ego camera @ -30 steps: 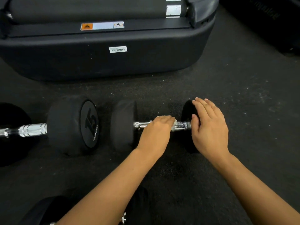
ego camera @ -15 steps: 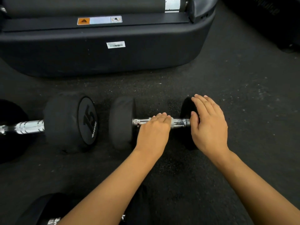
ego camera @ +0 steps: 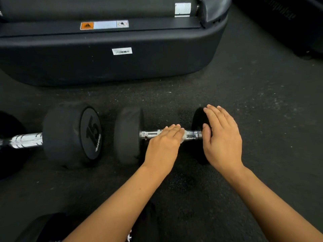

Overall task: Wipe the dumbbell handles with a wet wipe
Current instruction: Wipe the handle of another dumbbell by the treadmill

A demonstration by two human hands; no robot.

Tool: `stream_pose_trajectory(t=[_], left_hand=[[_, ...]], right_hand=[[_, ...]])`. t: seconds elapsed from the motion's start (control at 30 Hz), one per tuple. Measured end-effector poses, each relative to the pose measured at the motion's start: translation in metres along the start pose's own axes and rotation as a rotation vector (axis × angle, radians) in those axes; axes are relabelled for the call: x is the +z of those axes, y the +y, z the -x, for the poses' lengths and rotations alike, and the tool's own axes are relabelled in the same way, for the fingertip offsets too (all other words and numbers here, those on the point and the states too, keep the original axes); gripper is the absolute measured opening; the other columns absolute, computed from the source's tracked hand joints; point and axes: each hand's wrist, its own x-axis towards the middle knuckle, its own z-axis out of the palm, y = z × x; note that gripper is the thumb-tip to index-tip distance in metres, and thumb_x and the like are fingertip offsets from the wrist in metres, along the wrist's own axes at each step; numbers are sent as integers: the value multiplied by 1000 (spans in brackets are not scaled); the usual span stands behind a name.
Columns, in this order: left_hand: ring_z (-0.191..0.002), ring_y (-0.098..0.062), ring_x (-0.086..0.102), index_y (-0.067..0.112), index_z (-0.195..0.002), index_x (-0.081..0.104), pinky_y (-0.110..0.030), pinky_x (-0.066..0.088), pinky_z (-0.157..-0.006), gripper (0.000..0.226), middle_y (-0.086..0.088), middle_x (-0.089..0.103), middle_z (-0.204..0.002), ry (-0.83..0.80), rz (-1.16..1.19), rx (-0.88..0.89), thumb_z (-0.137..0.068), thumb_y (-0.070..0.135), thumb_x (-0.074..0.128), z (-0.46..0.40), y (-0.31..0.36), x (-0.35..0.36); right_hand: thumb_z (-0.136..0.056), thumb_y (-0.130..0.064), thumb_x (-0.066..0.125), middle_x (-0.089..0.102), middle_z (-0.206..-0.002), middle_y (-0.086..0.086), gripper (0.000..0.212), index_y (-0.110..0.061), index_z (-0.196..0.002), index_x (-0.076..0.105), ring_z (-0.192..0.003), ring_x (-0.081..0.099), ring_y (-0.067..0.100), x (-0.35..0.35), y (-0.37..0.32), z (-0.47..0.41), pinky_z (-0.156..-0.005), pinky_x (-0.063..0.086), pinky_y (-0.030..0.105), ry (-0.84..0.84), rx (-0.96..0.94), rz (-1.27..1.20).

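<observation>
As visible, three dumbbells [ego camera: 129, 135], two hands [ego camera: 164, 144].

Dark speckled rubber floor [ego camera: 244, 95]; on it two dumbbells [ego camera: 128, 135] [ego camera: 70, 135] end to end, black machine base [ego camera: 104, 63] behind.

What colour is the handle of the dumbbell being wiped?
Shiny silver chrome handle, between black rubber ends, seen in the head view.

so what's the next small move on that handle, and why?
Probably slide the left hand and wet wipe right along the handle: bare chrome shows between the wipe and the end weight, which the right hand steadies.
</observation>
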Motion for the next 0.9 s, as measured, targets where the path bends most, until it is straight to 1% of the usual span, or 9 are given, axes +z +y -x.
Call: stream_pose_trajectory(t=[0.07,0.13,0.2,0.33,0.43,0.53,0.67,0.8,0.9], left_hand=[[-85,-27,67,11,-91,70,-41,55,-76,15,-9,70,-91,-141,64,-55,-82,10,59,-14,4,-10],[-88,-27,62,18,-97,68,-36,49,-76,18,-8,66,-93,-289,76,-158,-92,23,50,-34,1,-15],[-96,-28,60,20,-106,68,-33,45,-78,21,-10,65,-101,-444,133,-241,-93,25,52,-59,-4,-17],[-110,-19,55,12,-113,67,-25,39,-86,25,-5,65,-114,-686,232,-198,-94,21,54,-87,-11,-22],[-108,-16,55,14,-110,68,-27,41,-89,23,-3,67,-110,-659,304,-194,-93,22,55,-77,-18,-21],[-105,-20,57,14,-109,68,-32,45,-89,24,-7,66,-109,-650,285,-199,-93,24,54,-75,-18,-15],[-99,-21,59,13,-113,66,-32,47,-83,25,-8,65,-108,-709,279,-213,-95,25,52,-88,-3,-9],[-90,-23,61,19,-110,67,-35,49,-78,22,-9,66,-97,-601,311,-234,-95,25,52,-74,-1,-3],[-89,-24,61,18,-104,69,-33,49,-75,21,-10,66,-96,-615,299,-254,-94,24,52,-78,0,-1]], right_hand=[[-91,-23,33,53,-133,10,46,-3,-128,52,-128,42,28,0,0,0,-108,30,40,0,0,4],[-90,-23,34,53,-133,10,46,-3,-128,52,-128,41,27,-1,1,0,-109,28,37,1,-4,8],[-90,-22,34,53,-133,10,46,-3,-127,52,-128,41,27,-1,1,1,-109,26,35,2,-7,13],[-89,-22,34,53,-132,10,46,-3,-126,53,-127,40,26,-1,1,1,-108,26,35,15,-7,0],[-89,-21,35,54,-132,10,45,-3,-126,53,-127,38,25,-2,1,3,-108,26,34,30,-21,-9],[-89,-20,36,54,-132,11,44,-2,-126,54,-127,39,25,-2,1,5,-107,28,37,42,-29,-10],[-89,-20,36,53,-132,11,44,-3,-126,53,-127,41,27,-1,2,4,-108,28,37,31,-22,-4],[-89,-21,35,53,-133,10,45,-4,-127,53,-128,40,26,-1,1,2,-108,25,34,13,-8,11],[-90,-21,35,53,-133,10,45,-3,-127,53,-128,41,26,-1,1,3,-108,28,36,17,-14,17]])
